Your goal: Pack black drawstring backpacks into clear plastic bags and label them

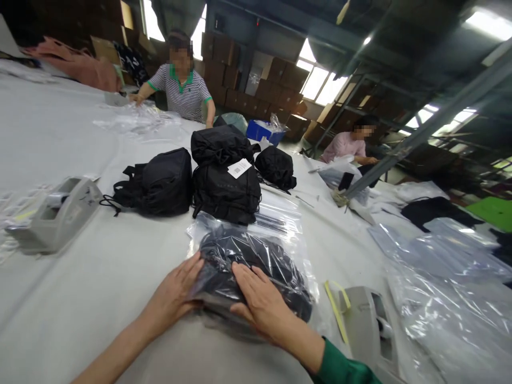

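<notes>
A black bag inside a clear plastic bag (256, 261) lies on the white table (100, 277) right in front of me. My left hand (176, 293) presses flat against the near left side of the package, fingers stretched out. My right hand (260, 301) lies on top of it, fingers spread, thumb curled round the near folded edge. Both hands touch the plastic; neither lifts it.
Several unpacked black bags (224, 181) stand behind, one with a white tag (239, 168). Tape dispensers sit at left (56, 210) and right (372, 325). Clear plastic bags (440, 288) pile at right. Two other people (182, 85) (352, 144) work at the far side.
</notes>
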The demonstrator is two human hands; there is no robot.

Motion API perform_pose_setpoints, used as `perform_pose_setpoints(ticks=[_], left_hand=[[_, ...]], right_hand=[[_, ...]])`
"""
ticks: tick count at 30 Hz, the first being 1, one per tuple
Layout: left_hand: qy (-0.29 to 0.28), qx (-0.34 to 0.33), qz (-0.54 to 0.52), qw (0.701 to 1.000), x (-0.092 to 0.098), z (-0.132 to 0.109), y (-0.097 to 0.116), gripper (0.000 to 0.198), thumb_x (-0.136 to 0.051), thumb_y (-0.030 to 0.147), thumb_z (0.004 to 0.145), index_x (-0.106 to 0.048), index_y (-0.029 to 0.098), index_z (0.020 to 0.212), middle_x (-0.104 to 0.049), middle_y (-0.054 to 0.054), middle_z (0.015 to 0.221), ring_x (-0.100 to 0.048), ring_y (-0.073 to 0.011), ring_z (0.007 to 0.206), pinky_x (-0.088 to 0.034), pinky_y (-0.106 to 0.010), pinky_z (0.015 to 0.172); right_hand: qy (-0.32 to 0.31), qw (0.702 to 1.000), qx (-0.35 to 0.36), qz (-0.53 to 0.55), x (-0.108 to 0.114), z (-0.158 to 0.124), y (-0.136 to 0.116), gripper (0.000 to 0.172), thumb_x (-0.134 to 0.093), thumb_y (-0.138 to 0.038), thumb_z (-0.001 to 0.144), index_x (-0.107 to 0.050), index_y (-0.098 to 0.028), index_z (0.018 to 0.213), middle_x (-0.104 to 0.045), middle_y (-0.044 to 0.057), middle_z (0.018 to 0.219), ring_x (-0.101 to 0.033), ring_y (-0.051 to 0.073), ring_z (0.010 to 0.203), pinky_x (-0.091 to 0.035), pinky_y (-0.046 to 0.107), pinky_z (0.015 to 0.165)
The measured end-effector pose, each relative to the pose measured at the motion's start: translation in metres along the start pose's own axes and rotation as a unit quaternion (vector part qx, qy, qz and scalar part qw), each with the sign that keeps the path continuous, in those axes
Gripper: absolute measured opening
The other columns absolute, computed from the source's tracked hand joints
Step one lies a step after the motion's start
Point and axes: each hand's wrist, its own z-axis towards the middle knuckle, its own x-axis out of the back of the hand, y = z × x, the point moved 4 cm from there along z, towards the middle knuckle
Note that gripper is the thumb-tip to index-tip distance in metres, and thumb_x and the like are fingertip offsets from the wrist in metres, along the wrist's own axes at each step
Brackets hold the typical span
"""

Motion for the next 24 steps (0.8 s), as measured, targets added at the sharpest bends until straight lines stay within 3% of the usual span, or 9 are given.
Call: perform_pose_setpoints(ticks=[3, 5, 7, 9, 12, 15, 19, 22, 24], left_hand=[[-0.044, 0.105, -0.114, 0.987, -0.013, -0.038, -0.039, 0.054, -0.055, 0.038, 0.09, -0.043, 0.028, 0.142, -0.051, -0.01, 0.144, -0.053, -0.0306, 0.126, -0.047, -0.046, 0.103], [0.003, 0.219, -0.215, 0.952, -0.017, -0.062, -0.051, 0.054, -0.058, 0.047, 0.087, -0.048, 0.028, 0.137, -0.055, -0.008, 0.14, -0.053, -0.0317, 0.127, -0.045, -0.047, 0.105], [0.103, 0.359, -0.331, 0.866, -0.023, -0.083, -0.048, 0.071, -0.065, 0.056, 0.08, -0.041, 0.03, 0.141, -0.055, -0.009, 0.139, -0.055, -0.0315, 0.124, -0.047, -0.045, 0.104], [0.168, 0.46, -0.44, 0.752, -0.037, -0.094, -0.028, 0.083, -0.073, 0.06, 0.072, -0.036, 0.031, 0.141, -0.058, -0.008, 0.135, -0.06, -0.0295, 0.119, -0.049, -0.04, 0.101], [0.162, 0.486, -0.561, 0.651, -0.06, -0.08, 0.01, 0.068, -0.082, 0.055, 0.064, -0.055, 0.023, 0.118, -0.067, -0.008, 0.117, -0.062, -0.0282, 0.115, -0.051, -0.036, 0.099], [0.124, 0.442, -0.59, 0.664, -0.073, -0.052, 0.031, 0.048, -0.082, 0.053, 0.064, -0.065, 0.016, 0.091, -0.071, -0.009, 0.103, -0.063, -0.0294, 0.11, -0.053, -0.035, 0.094], [0.14, 0.389, -0.596, 0.689, -0.071, -0.022, 0.036, 0.045, -0.075, 0.056, 0.071, -0.07, 0.018, 0.096, -0.071, -0.008, 0.106, -0.064, -0.0285, 0.107, -0.052, -0.039, 0.093], [0.159, 0.344, -0.626, 0.681, -0.042, 0.001, 0.052, 0.045, -0.074, 0.057, 0.072, -0.07, 0.021, 0.099, -0.073, -0.007, 0.103, -0.067, -0.0275, 0.1, -0.054, -0.043, 0.09], [0.178, 0.276, -0.604, 0.726, 0.003, 0.024, 0.079, 0.04, -0.069, 0.057, 0.078, -0.07, 0.022, 0.097, -0.074, -0.005, 0.098, -0.067, -0.0247, 0.098, -0.053, -0.042, 0.092]], right_hand=[[0.054, 0.997, -0.037, 0.036, 0.042, -0.02, 0.021, 0.057, -0.042, -0.034, 0.1, -0.025, -0.017, 0.152, -0.047, 0.014, 0.146, -0.044, 0.025, 0.135, -0.038, 0.046, 0.112], [0.113, 0.989, -0.087, 0.03, 0.068, -0.041, 0.036, 0.054, -0.033, -0.038, 0.102, -0.024, -0.02, 0.152, -0.047, 0.013, 0.147, -0.041, 0.026, 0.137, -0.034, 0.05, 0.114], [0.133, 0.98, -0.144, 0.005, 0.073, -0.061, 0.049, 0.057, -0.033, -0.048, 0.1, -0.028, -0.022, 0.151, -0.044, 0.014, 0.149, -0.033, 0.032, 0.141, -0.029, 0.06, 0.113], [0.115, 0.973, -0.2, -0.014, 0.057, -0.075, 0.059, 0.06, -0.038, -0.055, 0.097, -0.039, -0.021, 0.146, -0.045, 0.016, 0.147, -0.033, 0.039, 0.139, -0.031, 0.067, 0.108], [0.12, 0.955, -0.27, 0.011, 0.021, -0.081, 0.071, 0.055, -0.044, -0.052, 0.095, -0.052, -0.017, 0.137, -0.047, 0.02, 0.144, -0.044, 0.038, 0.132, -0.042, 0.061, 0.103], [0.157, 0.94, -0.296, 0.06, 0.006, -0.08, 0.079, 0.049, -0.046, -0.048, 0.095, -0.056, -0.018, 0.133, -0.048, 0.018, 0.144, -0.049, 0.033, 0.129, -0.045, 0.053, 0.105], [0.185, 0.924, -0.313, 0.118, 0.013, -0.094, 0.089, 0.049, -0.046, -0.05, 0.094, -0.059, -0.019, 0.13, -0.052, 0.015, 0.141, -0.051, 0.032, 0.128, -0.044, 0.053, 0.105], [0.23, 0.892, -0.35, 0.168, 0.015, -0.12, 0.085, 0.056, -0.044, -0.056, 0.092, -0.06, -0.017, 0.128, -0.054, 0.017, 0.139, -0.049, 0.032, 0.13, -0.038, 0.055, 0.11], [0.271, 0.857, -0.377, 0.221, 0.006, -0.136, 0.067, 0.058, -0.039, -0.058, 0.094, -0.059, -0.017, 0.13, -0.057, 0.016, 0.135, -0.049, 0.032, 0.13, -0.036, 0.055, 0.111]])
